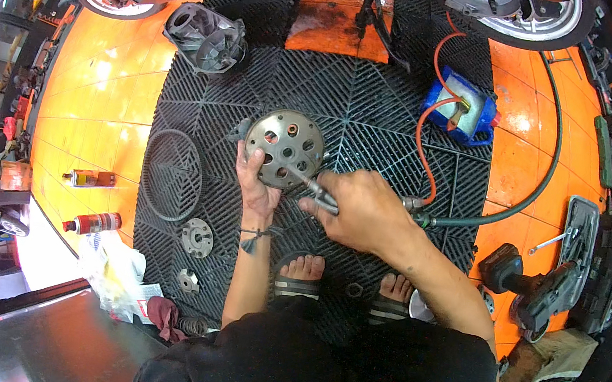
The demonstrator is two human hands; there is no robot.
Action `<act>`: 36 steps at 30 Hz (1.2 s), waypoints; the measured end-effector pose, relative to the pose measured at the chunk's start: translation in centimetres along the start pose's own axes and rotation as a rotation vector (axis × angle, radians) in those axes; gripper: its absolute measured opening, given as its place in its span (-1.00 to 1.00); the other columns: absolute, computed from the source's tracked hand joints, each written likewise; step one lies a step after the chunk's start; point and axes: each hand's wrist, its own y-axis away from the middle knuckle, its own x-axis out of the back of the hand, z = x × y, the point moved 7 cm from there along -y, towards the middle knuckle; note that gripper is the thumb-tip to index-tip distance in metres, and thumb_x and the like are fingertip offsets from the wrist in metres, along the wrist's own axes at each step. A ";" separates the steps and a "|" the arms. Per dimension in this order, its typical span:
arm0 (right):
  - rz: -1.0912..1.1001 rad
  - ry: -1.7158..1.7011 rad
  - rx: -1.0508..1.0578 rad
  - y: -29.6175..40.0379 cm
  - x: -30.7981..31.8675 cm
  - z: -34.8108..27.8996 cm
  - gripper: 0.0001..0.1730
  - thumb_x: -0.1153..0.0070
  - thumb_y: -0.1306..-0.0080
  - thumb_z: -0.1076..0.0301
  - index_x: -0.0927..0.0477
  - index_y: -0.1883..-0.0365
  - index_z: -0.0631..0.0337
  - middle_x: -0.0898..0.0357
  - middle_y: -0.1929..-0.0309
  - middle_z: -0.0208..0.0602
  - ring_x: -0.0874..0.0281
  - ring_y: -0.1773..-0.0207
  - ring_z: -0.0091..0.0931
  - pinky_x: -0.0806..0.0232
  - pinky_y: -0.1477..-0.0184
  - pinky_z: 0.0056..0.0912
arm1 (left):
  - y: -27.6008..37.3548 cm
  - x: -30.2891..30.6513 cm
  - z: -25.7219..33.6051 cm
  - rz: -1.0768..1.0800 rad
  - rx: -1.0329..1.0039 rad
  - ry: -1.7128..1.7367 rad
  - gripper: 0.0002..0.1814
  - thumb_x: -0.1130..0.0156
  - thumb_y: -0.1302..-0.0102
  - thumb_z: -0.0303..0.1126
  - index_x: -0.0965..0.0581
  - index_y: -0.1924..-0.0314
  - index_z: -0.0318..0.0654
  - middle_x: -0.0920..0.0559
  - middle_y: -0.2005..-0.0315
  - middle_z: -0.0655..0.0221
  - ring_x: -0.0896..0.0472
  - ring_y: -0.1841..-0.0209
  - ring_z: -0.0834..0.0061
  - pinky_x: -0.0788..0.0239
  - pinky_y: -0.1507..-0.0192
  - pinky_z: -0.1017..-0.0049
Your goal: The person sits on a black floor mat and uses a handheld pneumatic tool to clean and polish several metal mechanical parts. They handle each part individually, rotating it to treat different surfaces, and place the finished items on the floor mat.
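My left hand [257, 185] grips the lower left edge of a round metal clutch bell [288, 151], its thumb on the face. The bell has several round holes and its flat side faces up. A dark cloth-like piece [240, 130] shows at my left fingertips. My right hand [366, 213] is closed around an air blow gun [327, 199], whose thin nozzle points at the bell's lower holes. Whether the nozzle touches the metal, I cannot tell. A dark green hose [486, 220] and an orange hose [420, 142] meet at the fittings beside my right wrist.
A cut-open blue jug [481, 118] holds liquid and a brass fitting. On the black mat lie a drive belt [198, 178], a metal crankcase cover [204, 41] and a round metal plate [197, 238]. Spray cans [92, 179] lie left; an impact wrench [549, 289] is right. A scooter wheel [556, 21] stands ahead.
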 end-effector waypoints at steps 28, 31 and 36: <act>-0.039 -0.128 -0.134 -0.8 2.7 1.7 -0.57 -0.31 -0.25 0.04 -0.72 0.30 0.34 -0.67 0.35 0.13 -0.65 0.18 0.05 -0.45 0.05 0.06 | 1.6 -0.9 1.0 -0.083 0.052 -0.146 -0.06 -0.46 -0.14 -0.43 -0.14 -0.45 -0.30 -0.51 -0.21 0.01 -0.58 -0.20 0.15 -0.50 -0.27 0.15; -0.177 -0.120 -0.139 -0.7 3.0 1.1 -0.55 -0.33 -0.24 0.03 -0.72 0.28 0.34 -0.68 0.34 0.13 -0.66 0.18 0.04 -0.45 0.05 0.05 | 1.6 -1.1 1.2 -0.117 0.089 -0.177 -0.02 -0.49 -0.10 -0.40 -0.13 -0.46 -0.28 -0.54 -0.17 0.00 -0.61 -0.16 0.15 -0.51 -0.26 0.13; -0.117 -0.132 -0.042 -0.7 3.3 1.8 -0.57 -0.35 -0.22 0.08 -0.73 0.27 0.35 -0.68 0.31 0.16 -0.66 0.13 0.03 -0.45 0.01 -0.01 | 2.2 -1.7 2.2 -0.141 0.110 -0.289 0.02 -0.51 -0.05 -0.33 -0.14 -0.45 -0.34 -0.59 -0.11 0.01 -0.66 -0.09 0.16 -0.56 -0.16 0.19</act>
